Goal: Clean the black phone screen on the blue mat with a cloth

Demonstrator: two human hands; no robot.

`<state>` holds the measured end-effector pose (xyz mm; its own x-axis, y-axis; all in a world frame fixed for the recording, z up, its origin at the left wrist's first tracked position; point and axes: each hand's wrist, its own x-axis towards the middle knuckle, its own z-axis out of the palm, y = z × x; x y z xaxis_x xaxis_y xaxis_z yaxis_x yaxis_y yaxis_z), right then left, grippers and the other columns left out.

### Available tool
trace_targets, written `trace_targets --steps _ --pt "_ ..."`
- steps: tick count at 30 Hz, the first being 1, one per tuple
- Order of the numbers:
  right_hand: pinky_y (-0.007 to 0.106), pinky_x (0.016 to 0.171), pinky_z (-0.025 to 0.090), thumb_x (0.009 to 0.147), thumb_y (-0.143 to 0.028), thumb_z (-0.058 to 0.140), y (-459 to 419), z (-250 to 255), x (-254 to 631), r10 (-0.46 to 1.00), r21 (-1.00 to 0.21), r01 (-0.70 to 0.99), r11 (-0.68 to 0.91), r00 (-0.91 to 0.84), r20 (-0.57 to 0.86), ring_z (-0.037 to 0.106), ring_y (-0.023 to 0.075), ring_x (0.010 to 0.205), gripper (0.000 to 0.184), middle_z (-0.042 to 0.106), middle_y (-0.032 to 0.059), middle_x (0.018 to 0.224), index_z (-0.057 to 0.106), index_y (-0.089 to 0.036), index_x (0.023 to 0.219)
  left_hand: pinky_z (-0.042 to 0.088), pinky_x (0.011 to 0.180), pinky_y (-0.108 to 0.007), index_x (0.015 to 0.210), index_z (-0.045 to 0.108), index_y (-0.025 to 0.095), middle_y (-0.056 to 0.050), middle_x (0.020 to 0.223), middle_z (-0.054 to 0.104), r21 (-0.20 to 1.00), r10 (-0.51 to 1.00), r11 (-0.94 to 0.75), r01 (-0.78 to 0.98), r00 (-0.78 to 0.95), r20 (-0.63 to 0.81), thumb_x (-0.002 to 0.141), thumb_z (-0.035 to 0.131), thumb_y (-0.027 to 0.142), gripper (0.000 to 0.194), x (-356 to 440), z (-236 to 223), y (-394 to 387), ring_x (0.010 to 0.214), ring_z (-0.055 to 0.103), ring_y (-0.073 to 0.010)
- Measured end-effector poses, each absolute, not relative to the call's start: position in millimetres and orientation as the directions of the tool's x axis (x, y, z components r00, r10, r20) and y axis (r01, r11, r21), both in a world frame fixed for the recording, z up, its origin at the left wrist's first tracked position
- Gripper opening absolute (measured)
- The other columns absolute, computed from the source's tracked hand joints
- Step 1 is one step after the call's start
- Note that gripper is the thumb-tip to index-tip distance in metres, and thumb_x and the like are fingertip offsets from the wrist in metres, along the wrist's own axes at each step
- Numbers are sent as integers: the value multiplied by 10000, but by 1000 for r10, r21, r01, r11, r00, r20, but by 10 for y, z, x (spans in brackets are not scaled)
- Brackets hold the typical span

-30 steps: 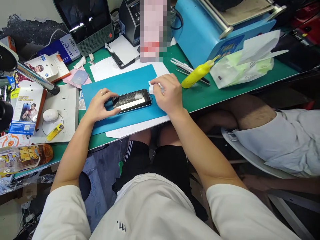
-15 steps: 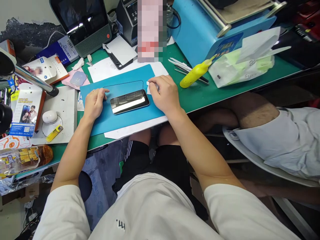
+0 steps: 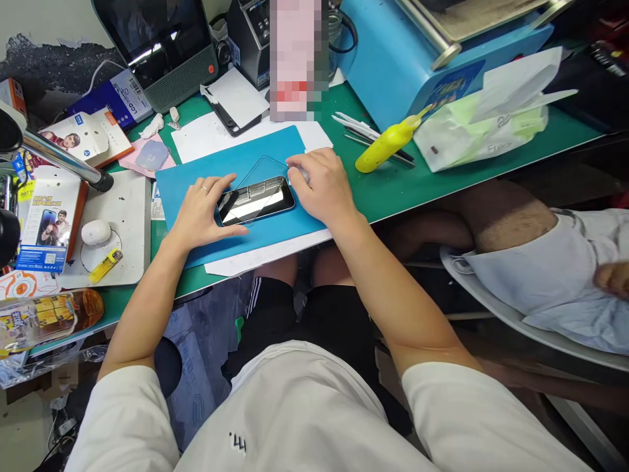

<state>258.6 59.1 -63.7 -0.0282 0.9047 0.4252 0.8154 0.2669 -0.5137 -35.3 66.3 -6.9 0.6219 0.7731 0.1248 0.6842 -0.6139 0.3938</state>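
Observation:
A black-faced phone [image 3: 256, 200] lies face up on a blue mat [image 3: 206, 246], its glass reflecting light. Over its far side slants a clear screen protector [image 3: 263, 168] with a thin dark border, one corner pointing away from me. My right hand [image 3: 319, 183] is closed at the phone's right end, fingertips pinching the protector's edge; something whitish shows partly inside the curled fingers. At the left end, my left hand [image 3: 206, 206] is open, thumb and forefinger spread apart on either side of the phone. Whether it touches the protector is unclear.
Right of the mat lie a yellow squeeze bottle [image 3: 388, 145], thin tools [image 3: 356, 124] and a tissue pack [image 3: 484, 134]. A blue machine [image 3: 388, 62] stands behind. Leftward are boxes [image 3: 52, 216], a lighter [image 3: 105, 265] and a drink bottle [image 3: 54, 314]. Another person sits at right.
My left hand has opened from a pinch and moved right and nearer, spreading around the phone's left end. The protector has turned so a corner points away. My right hand stays about where it was.

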Motion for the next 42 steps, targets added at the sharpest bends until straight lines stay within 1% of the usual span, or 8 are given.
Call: trace_targets --steps 6,12,16,21,28,33,37,42 --pt "540 1090 509 1140 -420 343 596 -653 2593 903 -507 802 315 -89 421 654 344 1263 452 792 114 1262 723 -233 1296 462 1106 -585 1661 470 231 -197 1460 667 321 784 -605 729 616 81 712 680 1020 1252 -265 -75 621 1274 605 -456" --pt "538 1081 511 1158 -490 264 603 -670 2604 897 -534 773 341 -98 431 670 335 1231 548 803 111 1215 734 -245 1295 444 1119 -563 1647 481 263 -140 1412 710 339 783 -610 716 611 118 899 687 789 937 -319 -87 633 1246 604 -410" --pt "512 1067 522 1163 -512 253 614 -669 2612 897 -531 775 343 -102 430 687 319 1218 565 807 103 1239 733 -243 1286 441 1118 -563 1633 487 281 -126 1404 719 365 802 -588 722 577 154 929 674 711 846 -339 -85 635 1223 610 -386" --pt "519 1126 492 1160 -482 285 603 -655 2613 890 -529 764 369 -126 439 702 314 1211 520 823 94 1240 736 -256 1286 455 1108 -567 1628 494 254 -147 1414 711 342 799 -593 729 584 141 865 739 758 947 -324 -85 643 1236 620 -409" --pt "504 1115 521 1154 -429 319 564 -615 2638 885 -508 769 387 -155 440 702 306 1245 478 825 97 1261 742 -254 1290 498 1131 -529 1625 496 229 -156 1462 679 391 786 -605 693 600 151 876 711 450 810 -411 -54 626 1273 661 -376" --pt "543 1135 529 1109 -373 417 476 -619 2744 832 -505 740 445 -132 539 713 336 1247 386 808 135 1286 748 -242 1258 499 1136 -524 1604 509 227 -143 1429 695 457 843 -529 715 507 181 869 693 375 772 -452 -139 651 1276 653 -359" --pt "576 1102 554 1061 -329 515 314 -668 2849 843 -494 760 423 -130 522 717 360 1232 324 806 146 1295 762 -238 1251 470 1184 -560 1581 524 228 -148 1462 678 481 877 -479 734 425 225 894 669 342 711 -479 -241 722 1336 604 -372" --pt "604 1027 572 1019 -310 602 264 -714 2886 844 -432 798 419 -166 511 703 375 1150 202 814 119 1200 794 -255 1046 433 1240 -597 1553 559 240 -135 1534 634 468 883 -467 751 365 295 926 554 203 628 -495 -275 754 1438 542 -373"
